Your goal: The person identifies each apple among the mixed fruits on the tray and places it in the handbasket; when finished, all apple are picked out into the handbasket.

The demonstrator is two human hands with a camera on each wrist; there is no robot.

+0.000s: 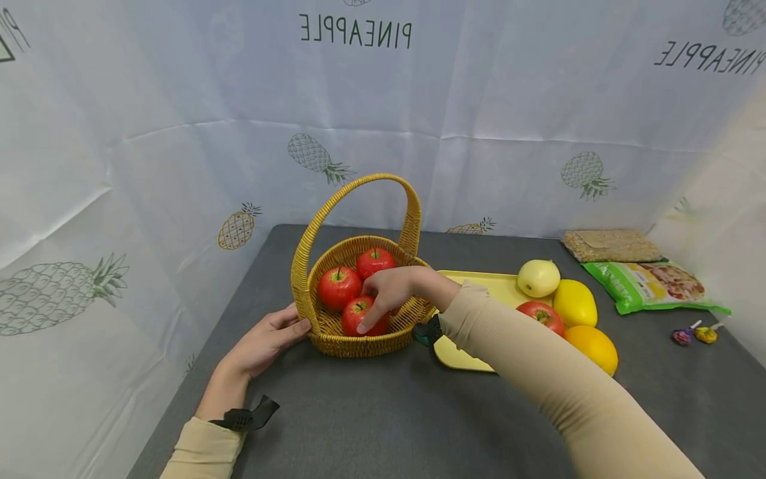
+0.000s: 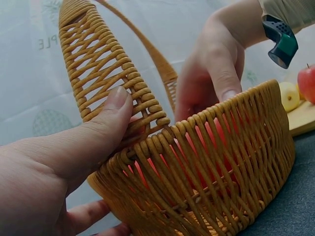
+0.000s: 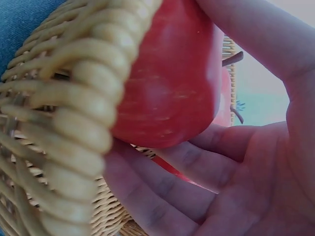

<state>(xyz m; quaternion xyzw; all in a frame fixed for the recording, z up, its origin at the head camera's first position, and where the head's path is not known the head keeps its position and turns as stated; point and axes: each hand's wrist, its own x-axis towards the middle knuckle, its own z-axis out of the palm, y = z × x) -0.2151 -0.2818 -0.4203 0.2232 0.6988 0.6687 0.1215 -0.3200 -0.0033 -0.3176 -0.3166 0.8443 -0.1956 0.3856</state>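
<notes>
Wicker basket [image 1: 359,336] steadied by gripping left hand [image 1: 266,342] | right hand [image 1: 389,293] cupped front apple [image 1: 357,314], placing | next: release, withdraw.

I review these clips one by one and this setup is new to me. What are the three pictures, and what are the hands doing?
No machine here: a person wears three cameras. The wide picture comes from the head; the two close-ups come from each wrist. The left hand grips the wicker basket at its rim, thumb on the handle's base. The right hand reaches into the basket, fingers round a red apple; two more apples lie beside it. On the grey table a yellow tray carries a pear, a lemon, an orange and another apple. Two packets lie further right.
</notes>
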